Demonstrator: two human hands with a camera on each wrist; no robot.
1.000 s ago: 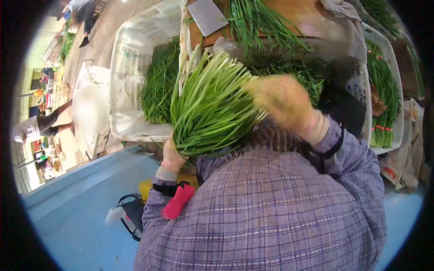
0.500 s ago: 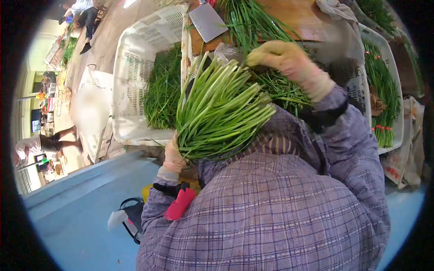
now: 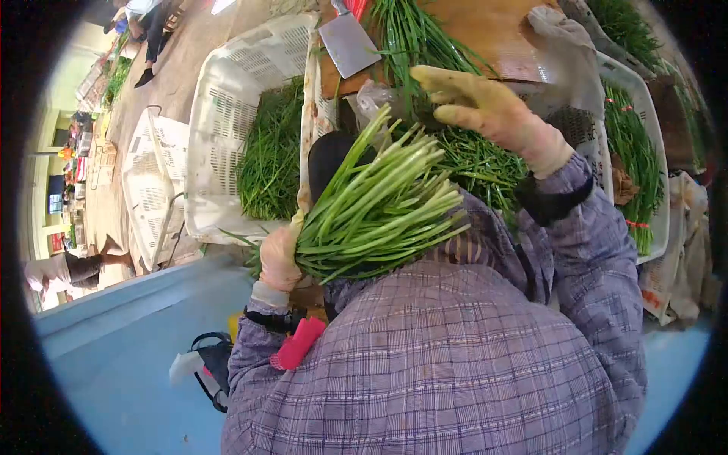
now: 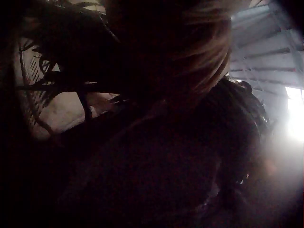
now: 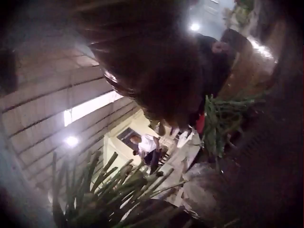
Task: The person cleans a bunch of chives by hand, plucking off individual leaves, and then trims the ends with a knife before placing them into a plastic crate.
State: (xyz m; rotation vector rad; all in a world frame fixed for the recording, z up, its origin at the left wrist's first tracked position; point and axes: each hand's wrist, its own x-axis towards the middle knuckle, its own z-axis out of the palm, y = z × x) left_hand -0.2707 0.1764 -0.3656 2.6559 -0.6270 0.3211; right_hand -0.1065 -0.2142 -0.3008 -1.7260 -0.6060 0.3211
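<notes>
In the head view, my gloved left hand [image 3: 280, 258] grips a thick bunch of garlic chives [image 3: 379, 208] near its leafy end. The pale stem ends fan out toward the upper right, over my lap. My gloved right hand [image 3: 497, 114] is held up beyond those stem ends, fingers stretched out and thumb apart, with nothing in it. From the right wrist view, the stem ends [image 5: 102, 192] stick up below the dark shape of the right hand [image 5: 147, 61]. The left wrist view is mostly dark, and the held bunch hardly shows there.
A white crate [image 3: 208, 171] with loose chives stands at left; another crate [image 3: 662, 163] holds banded bunches at right. More loose chives [image 3: 485, 163] lie behind the bunch. On the wooden board [image 3: 500, 34] are a cleaver [image 3: 349, 45] and a chive pile [image 3: 413, 42].
The right hand has left the stem ends, moving up and away with its fingers spreading. The bunch has shifted lower, and the left hand has moved slightly left, still gripping it.
</notes>
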